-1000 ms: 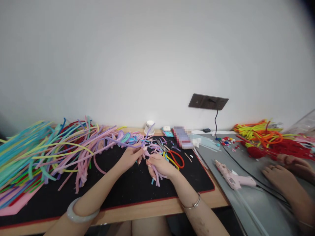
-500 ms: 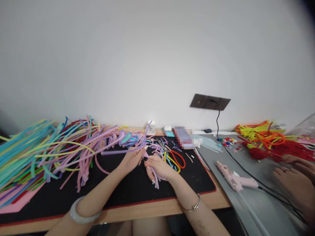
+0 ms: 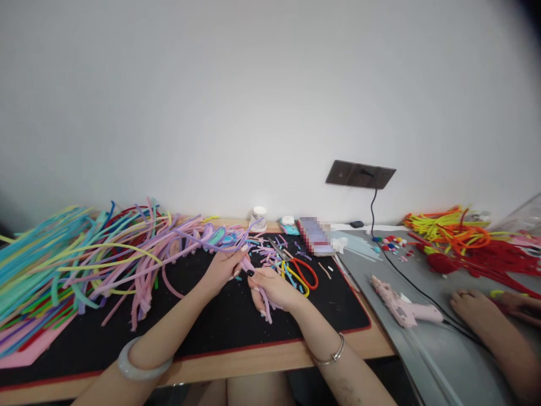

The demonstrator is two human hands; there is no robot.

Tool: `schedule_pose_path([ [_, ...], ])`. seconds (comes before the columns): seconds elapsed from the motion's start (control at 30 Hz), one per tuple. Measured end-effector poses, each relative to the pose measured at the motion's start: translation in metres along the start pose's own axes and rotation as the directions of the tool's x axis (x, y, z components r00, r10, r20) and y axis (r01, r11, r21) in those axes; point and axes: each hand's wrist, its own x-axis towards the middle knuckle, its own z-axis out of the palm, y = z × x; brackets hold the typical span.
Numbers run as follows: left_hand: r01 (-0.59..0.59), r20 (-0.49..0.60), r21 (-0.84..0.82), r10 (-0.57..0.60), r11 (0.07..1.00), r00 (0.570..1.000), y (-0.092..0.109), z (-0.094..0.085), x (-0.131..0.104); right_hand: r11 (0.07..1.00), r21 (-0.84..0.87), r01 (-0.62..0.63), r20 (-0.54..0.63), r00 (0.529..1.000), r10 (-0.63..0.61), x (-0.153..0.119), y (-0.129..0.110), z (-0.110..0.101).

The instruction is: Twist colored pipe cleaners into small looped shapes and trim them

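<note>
Over the black mat [image 3: 333,316], my left hand [image 3: 225,269] pinches a purple fuzzy stem where it meets a bundle of pink and lilac stems. Its long purple end bends away up and to the left. My right hand [image 3: 273,286] is wrapped round the bundle of stems [image 3: 267,307], whose cut ends stick out below the fingers. The two hands nearly touch. Just beyond the right hand lie scissors with orange handles [image 3: 305,272] and a yellow-handled pair [image 3: 296,280], among short cut stem pieces [image 3: 270,258].
A large heap of coloured stems [image 3: 127,248] covers the left side. A paper cup [image 3: 258,219] and a phone [image 3: 316,237] stand along the back. At right are a pink glue gun [image 3: 401,304], its cord, pompoms, red stems [image 3: 499,259] and another person's hands [image 3: 477,310].
My left hand has shifted slightly left, and the purple stem's free end has swung from upright down to the left. The other person's hands have moved apart and lower.
</note>
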Motion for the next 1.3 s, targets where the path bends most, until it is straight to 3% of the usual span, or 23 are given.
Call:
schedule_pose_path([
  [0.2, -0.008, 0.011, 0.013, 0.008, 1.0, 1.0, -0.003, -0.003, 0.003, 1.0, 0.026, -0.002, -0.003, 1.0, 0.002, 0.003, 0.001, -0.003],
  [0.43, -0.01, 0.161, -0.053, 0.018, 0.999, 0.987, 0.002, -0.002, 0.004, 0.998, 0.069, 0.002, -0.056, 0.998, 0.002, 0.004, 0.007, -0.008],
  [0.6, -0.018, 0.151, -0.011, 0.019, 1.0, 0.988, 0.003, -0.001, 0.001, 0.999, 0.047, -0.003, -0.074, 0.997, 0.007, 0.002, 0.002, -0.008],
  [0.8, 0.023, 0.154, -0.143, -0.001, 0.989, 0.988, 0.004, 0.001, -0.001, 1.0, 0.011, 0.024, -0.04, 0.999, -0.023, -0.001, -0.003, -0.005],
  [1.07, -0.048, 0.156, -0.019, 0.05, 0.999, 0.986, 0.006, -0.002, 0.001, 0.999, -0.043, -0.008, -0.06, 0.998, 0.006, -0.001, -0.002, -0.006],
  [1.3, 0.059, 0.22, 0.019, -0.062, 0.998, 0.974, 0.008, 0.003, -0.003, 0.998, -0.03, -0.054, -0.042, 0.998, 0.053, 0.0, 0.0, -0.007],
])
